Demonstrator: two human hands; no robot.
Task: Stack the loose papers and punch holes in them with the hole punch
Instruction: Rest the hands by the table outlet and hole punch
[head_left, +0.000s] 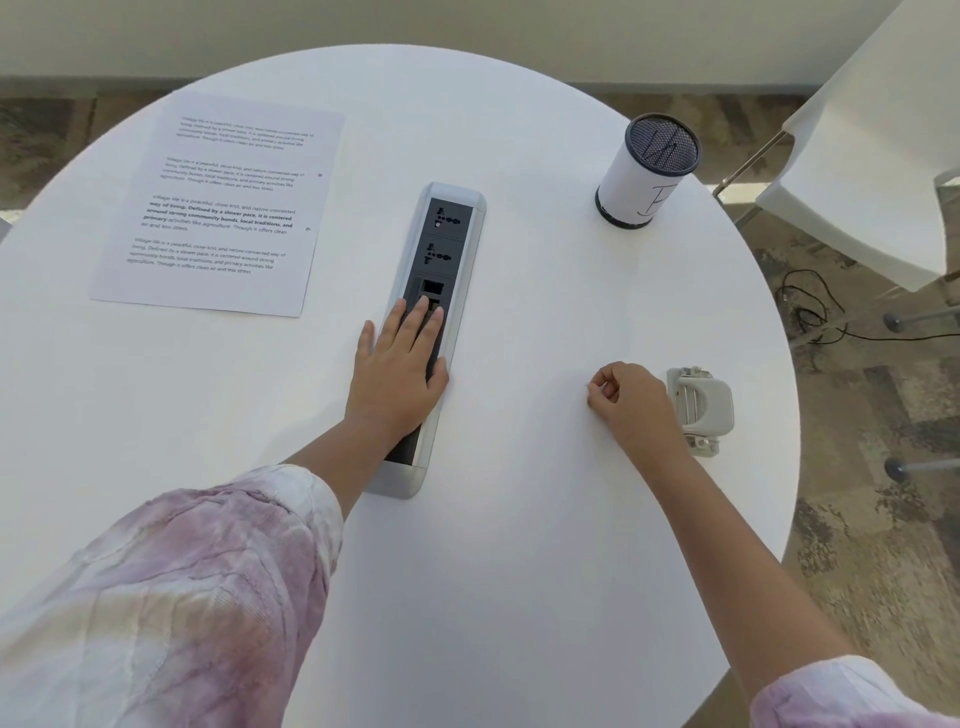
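Observation:
Printed papers lie in a neat pile at the far left of the round white table, with two small holes along their right edge. A grey hole punch sits near the table's right edge. My left hand rests flat, fingers apart, on the table's power socket strip, holding nothing. My right hand is curled just left of the punch, its fingertips pinched together on the tabletop; whether it pinches a tiny scrap I cannot tell.
A white mesh-topped pen cup stands at the far right of the table. A white chair is beyond the table on the right, with a black cable on the patterned carpet.

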